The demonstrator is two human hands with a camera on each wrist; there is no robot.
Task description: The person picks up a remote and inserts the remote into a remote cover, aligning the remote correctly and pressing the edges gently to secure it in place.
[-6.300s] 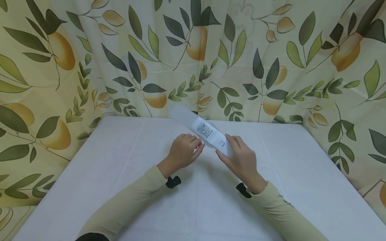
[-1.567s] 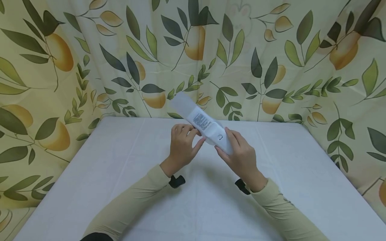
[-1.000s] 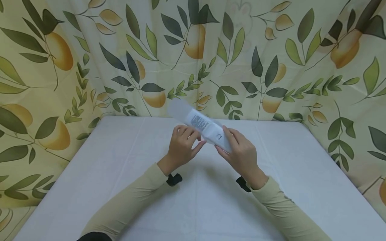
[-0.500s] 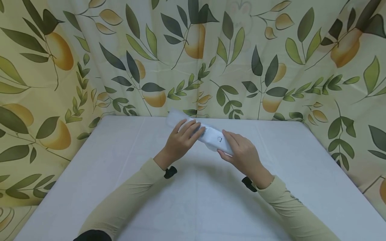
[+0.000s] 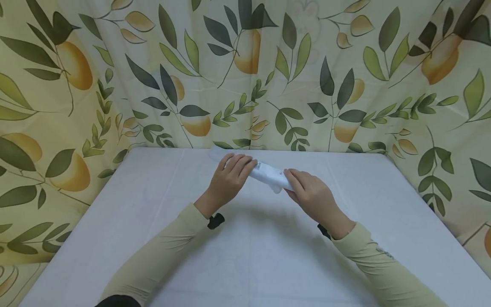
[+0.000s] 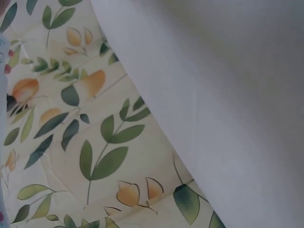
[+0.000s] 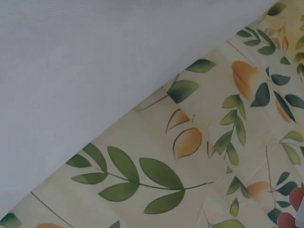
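Note:
A slim white packet (image 5: 269,175) in translucent plastic is held slantwise above the table, its left end farther away. My left hand (image 5: 229,181) grips it toward the left, fingers over its top, covering most of the printed label. The clear flap of the wrapping (image 5: 216,153) sticks out past that hand. My right hand (image 5: 312,195) grips the right end between fingers and thumb. At the left wrist view's edge a pale strip of the packet (image 6: 3,118) shows with fingertips. Fingertips (image 7: 295,202) on a sliver of white appear in the right wrist view's corner.
A white cloth covers the table (image 5: 249,256), whose far edge meets a curtain (image 5: 291,85) printed with leaves and fruit. Each wrist carries a small black camera (image 5: 216,221). The hands and packet cast a soft shadow on the cloth.
The left hand has gone from the packet's near edge to over its label and now grips it. The packet has been lowered and rolled, so its printed face is mostly out of sight.

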